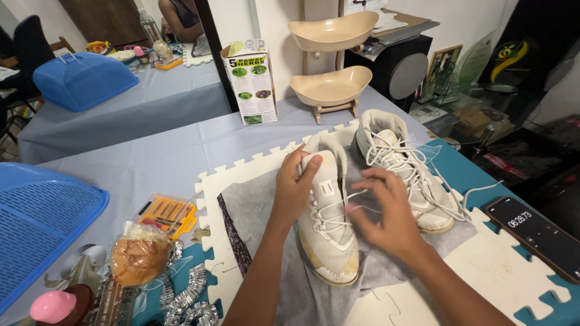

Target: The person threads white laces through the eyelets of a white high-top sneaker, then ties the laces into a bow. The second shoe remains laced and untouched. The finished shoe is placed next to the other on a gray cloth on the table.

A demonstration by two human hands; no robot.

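Two white lace-up sneakers lie on a grey cloth (254,211) over a white foam puzzle mat (211,187). My left hand (294,187) grips the tongue and collar of the nearer sneaker (329,241), which points toward me. My right hand (386,211) hovers over its laces, fingers spread and pinching a white lace. The second sneaker (402,169) rests just to the right, its laces loose and trailing over the mat.
A black phone (538,235) showing a timer lies at the right. An orange tool case (166,214), a wrapped bun (139,253) and a blue mesh cover (36,223) sit left. A carton (252,81) and a beige two-tier tray (331,87) stand behind.
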